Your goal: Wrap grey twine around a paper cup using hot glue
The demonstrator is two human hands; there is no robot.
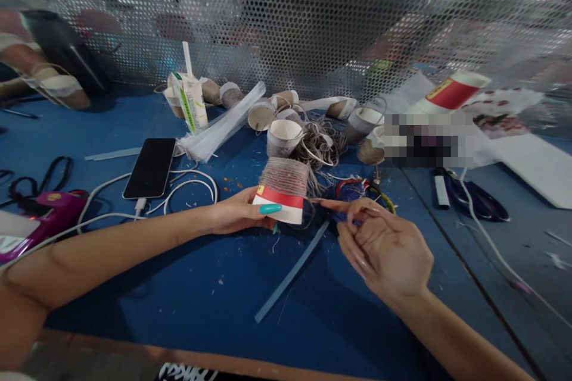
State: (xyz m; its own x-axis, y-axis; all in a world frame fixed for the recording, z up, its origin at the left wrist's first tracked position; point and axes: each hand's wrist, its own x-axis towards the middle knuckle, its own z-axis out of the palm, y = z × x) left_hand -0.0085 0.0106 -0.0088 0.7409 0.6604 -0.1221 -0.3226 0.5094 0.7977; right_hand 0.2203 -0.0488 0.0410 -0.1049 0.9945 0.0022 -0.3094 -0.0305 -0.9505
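Note:
A paper cup (281, 203), white with a red band, is tilted in my left hand (241, 212), whose thumb with a turquoise nail presses on its side. Grey cord (283, 175) is wound in rows around the other half of the cup. A loose strand of the cord runs right, toward the fingertips of my right hand (386, 244). That hand is turned palm up, its fingers curled around blue-handled scissors (339, 214), mostly hidden by the fingers. Below lies a pale flat strip (290, 274).
Behind are a tangled heap of cord (325, 141), several wrapped cups (285, 134), a bundle of clear strips (227, 122) and a drink carton (192, 104). A phone (151, 168) with a white cable and a purple glue gun (51, 217) lie left. A perforated metal panel (286, 24) stands behind.

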